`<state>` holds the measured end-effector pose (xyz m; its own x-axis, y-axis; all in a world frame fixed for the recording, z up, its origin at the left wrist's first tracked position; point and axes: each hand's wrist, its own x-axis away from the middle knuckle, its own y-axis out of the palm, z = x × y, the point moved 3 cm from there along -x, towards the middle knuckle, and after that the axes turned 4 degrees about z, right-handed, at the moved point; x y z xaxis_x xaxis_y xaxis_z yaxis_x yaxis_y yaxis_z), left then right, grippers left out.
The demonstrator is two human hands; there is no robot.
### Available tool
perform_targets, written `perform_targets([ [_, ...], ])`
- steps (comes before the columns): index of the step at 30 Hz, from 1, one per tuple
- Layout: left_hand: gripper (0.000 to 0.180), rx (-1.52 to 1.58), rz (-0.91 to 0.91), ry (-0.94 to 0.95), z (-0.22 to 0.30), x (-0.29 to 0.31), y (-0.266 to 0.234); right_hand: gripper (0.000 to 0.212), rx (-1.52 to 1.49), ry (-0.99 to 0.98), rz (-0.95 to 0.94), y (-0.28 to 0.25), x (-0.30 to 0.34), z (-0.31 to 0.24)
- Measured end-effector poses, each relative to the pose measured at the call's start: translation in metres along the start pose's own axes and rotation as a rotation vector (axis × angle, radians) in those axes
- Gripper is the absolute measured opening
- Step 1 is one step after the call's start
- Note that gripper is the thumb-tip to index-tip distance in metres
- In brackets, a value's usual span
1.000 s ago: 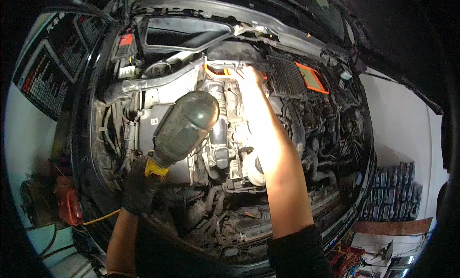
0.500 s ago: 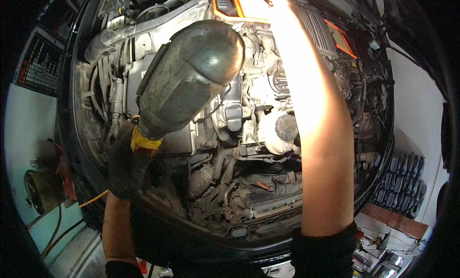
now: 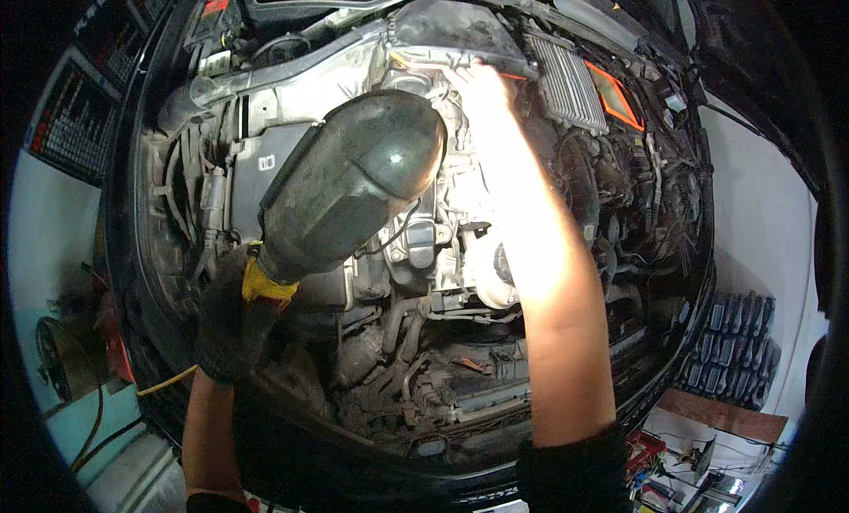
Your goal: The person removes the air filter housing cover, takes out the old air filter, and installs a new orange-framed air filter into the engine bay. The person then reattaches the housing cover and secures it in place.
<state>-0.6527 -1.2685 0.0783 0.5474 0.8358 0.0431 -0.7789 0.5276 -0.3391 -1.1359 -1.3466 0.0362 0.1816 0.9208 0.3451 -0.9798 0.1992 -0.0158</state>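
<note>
A dark glove covers my left hand (image 3: pixel 228 314), closed round the yellow handle of a hooded work lamp (image 3: pixel 354 181). The lamp's big dark shade tilts up and to the right over the engine. My bare right hand (image 3: pixel 485 84) reaches to the far side of the engine bay, fingers bent at the front edge of a black housing cover (image 3: pixel 455 31). Beside those fingers runs a thin orange edge, seemingly the rim of an air filter (image 3: pixel 515 76) seen edge-on. Strong glare washes out the hand and wrist, and the cover hides most of the filter.
Right of the cover lie a ribbed metal box (image 3: pixel 566 78) and another orange-rimmed piece (image 3: pixel 615 95). A coolant tank with a black cap (image 3: pixel 501 264) sits beside my right forearm. Hoses fill the near side. Dark tools (image 3: pixel 730 349) hang on the right.
The view has shifted, so the engine sits lower in it. The orange-rimmed filter's broad face has turned out of sight under the black cover. My right hand has come nearer; the lamp stays held.
</note>
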Motion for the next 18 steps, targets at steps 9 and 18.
perform_targets([
  [9,0.049,0.047,-0.038,0.100,0.011,-0.007,0.006,0.065,1.352,-0.139,0.026,0.030,-0.025,-0.042],
  [18,0.048,-0.122,-0.008,0.064,0.013,0.000,-0.001,0.065,2.311,-0.727,-0.131,0.005,-0.006,-0.014],
])
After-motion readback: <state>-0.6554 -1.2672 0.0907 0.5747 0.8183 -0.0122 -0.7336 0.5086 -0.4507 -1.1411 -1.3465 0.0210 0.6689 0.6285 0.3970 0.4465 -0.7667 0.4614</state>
